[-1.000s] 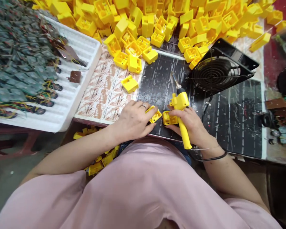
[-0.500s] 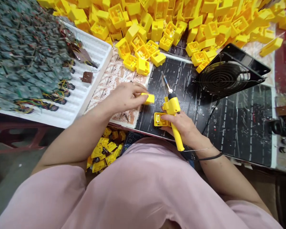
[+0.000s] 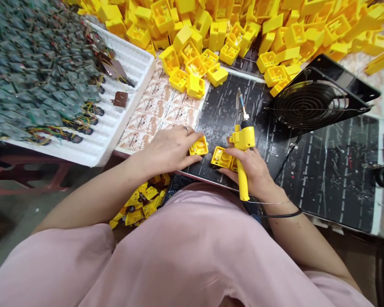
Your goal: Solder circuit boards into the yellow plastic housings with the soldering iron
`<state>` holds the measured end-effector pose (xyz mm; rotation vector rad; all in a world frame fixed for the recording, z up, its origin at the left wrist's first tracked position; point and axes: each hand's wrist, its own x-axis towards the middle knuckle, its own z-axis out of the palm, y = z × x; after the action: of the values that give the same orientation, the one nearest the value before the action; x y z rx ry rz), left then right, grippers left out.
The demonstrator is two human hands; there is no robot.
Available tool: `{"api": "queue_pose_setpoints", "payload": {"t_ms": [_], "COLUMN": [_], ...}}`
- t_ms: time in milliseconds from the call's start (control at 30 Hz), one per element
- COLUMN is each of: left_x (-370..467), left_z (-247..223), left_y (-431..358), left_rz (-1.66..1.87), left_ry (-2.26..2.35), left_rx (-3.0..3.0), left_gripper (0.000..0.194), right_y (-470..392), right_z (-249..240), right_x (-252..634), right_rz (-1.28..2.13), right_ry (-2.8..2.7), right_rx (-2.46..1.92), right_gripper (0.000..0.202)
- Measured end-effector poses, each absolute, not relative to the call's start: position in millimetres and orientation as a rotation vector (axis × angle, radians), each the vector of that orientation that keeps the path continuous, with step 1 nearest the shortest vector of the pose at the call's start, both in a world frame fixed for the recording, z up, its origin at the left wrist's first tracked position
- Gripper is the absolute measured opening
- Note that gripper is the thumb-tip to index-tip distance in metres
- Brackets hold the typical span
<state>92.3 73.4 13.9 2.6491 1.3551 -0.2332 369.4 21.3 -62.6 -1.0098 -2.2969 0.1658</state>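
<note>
My left hand (image 3: 174,147) grips a small yellow plastic housing (image 3: 199,146) between thumb and fingers, its hollow side facing up, over the left edge of the black mat. In my right hand (image 3: 254,168) is a yellow soldering gun (image 3: 244,137), its metal tip pointing away from me and a thin wire trailing from its handle end. The thumb and fingers of that same hand also touch an open yellow housing (image 3: 222,157) to the left of the handle. Part of that housing is hidden behind the handle and fingers.
Yellow housings (image 3: 217,40) are heaped across the back. A black fan (image 3: 310,102) stands at the right on the black mat (image 3: 326,170). On the left, a white foam tray (image 3: 105,128) holds wired circuit boards (image 3: 48,81). More yellow parts (image 3: 144,204) lie below the table edge.
My left hand has turned its housing so that the hollow side now shows, and has moved slightly nearer me. The view has shifted a little; the right hand still holds the soldering gun.
</note>
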Motion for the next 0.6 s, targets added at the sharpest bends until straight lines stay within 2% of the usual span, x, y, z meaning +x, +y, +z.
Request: {"api": "queue_pose_setpoints", "payload": {"t_ms": [100,200,300,367,500,600], "left_x": [91.5,98.7,106.3,107.7,100.5,95.9], "left_z": [7.3,5.9,5.7,3.9,2.3,5.0], "left_y": [62.4,72.0,115.7,154.7,203.9,200.4], "left_rz": [-0.182,-0.055,0.119,0.198,0.012,0.158], "left_ry": [1.120,0.965,1.122,1.338,1.459,1.387], "left_rx": [2.701,2.706,2.675,2.651,2.704,2.670], "left_gripper": [0.048,0.051,0.058,0.056,0.055,0.055], "right_y": [19.5,19.0,19.8,20.5,21.4,21.7], "right_z": [-63.5,-63.1,-62.7,-62.6,-62.9,-63.0], "right_x": [372.6,375.6,376.9,377.1,376.9,375.5], "right_rz": [0.187,0.193,0.173,0.168,0.161,0.162], "right_ry": [-2.294,-2.292,-2.254,-2.218,-2.188,-2.170], "right_rx": [-0.996,-0.974,-0.977,-0.994,-1.021,-1.030], "right_gripper": [0.045,0.044,0.054,0.058,0.051,0.049]}}
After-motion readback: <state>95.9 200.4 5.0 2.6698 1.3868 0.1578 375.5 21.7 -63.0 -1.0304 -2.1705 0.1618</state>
